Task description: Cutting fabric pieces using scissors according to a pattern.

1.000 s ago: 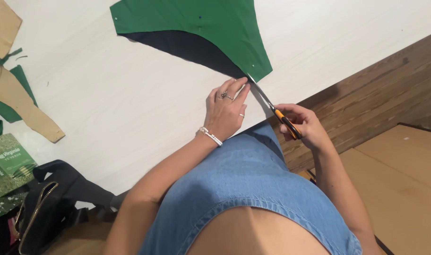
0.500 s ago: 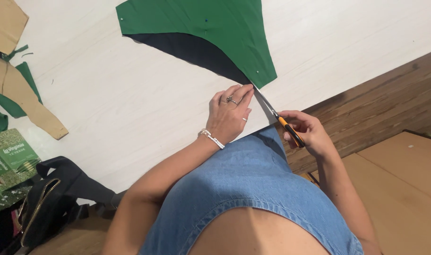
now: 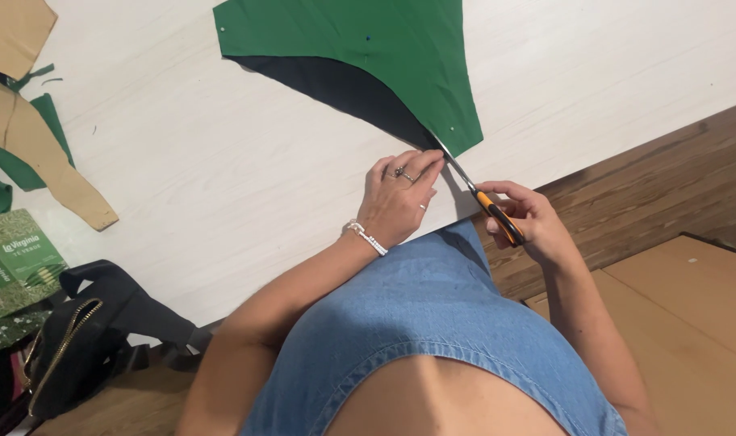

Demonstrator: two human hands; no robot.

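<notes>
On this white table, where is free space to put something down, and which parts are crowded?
Free: the white table between the green fabric, the brown paper pieces and the left hand; also right of the fabric. Crowded: the near edge, where the right hand holds scissors, and the far left.

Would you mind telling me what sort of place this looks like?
Probably a home sewing or craft table: green fabric being cut with scissors on a pale table, with brown paper pattern pieces alongside.
</notes>
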